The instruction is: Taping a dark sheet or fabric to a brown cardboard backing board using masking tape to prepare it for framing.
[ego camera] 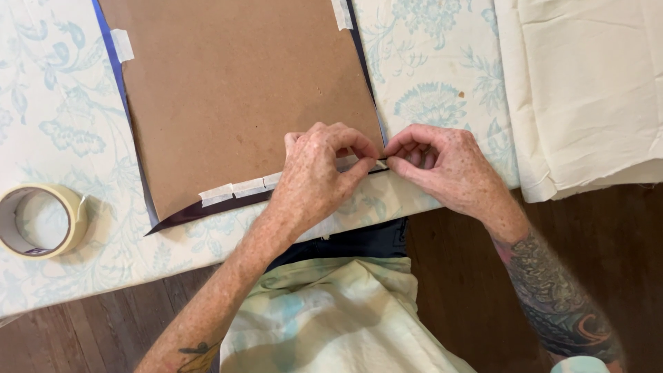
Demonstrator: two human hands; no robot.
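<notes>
A brown backing board (pixel 242 90) lies on a dark sheet (pixel 200 211) whose edges stick out along the left and near sides. Strips of masking tape (pixel 238 188) hold the near edge down. My left hand (pixel 314 176) rests on the board's near right corner, thumb and forefinger pinching the tape at the edge. My right hand (pixel 442 162) meets it from the right, fingertips pinched on the same corner of tape and dark sheet. More tape pieces (pixel 122 44) sit on the left and top edges.
A roll of masking tape (pixel 41 221) lies at the left on the pale floral tablecloth (pixel 442 83). Folded cream fabric (pixel 587 90) covers the right end of the table. Dark wooden floor (pixel 456 290) shows below the table edge.
</notes>
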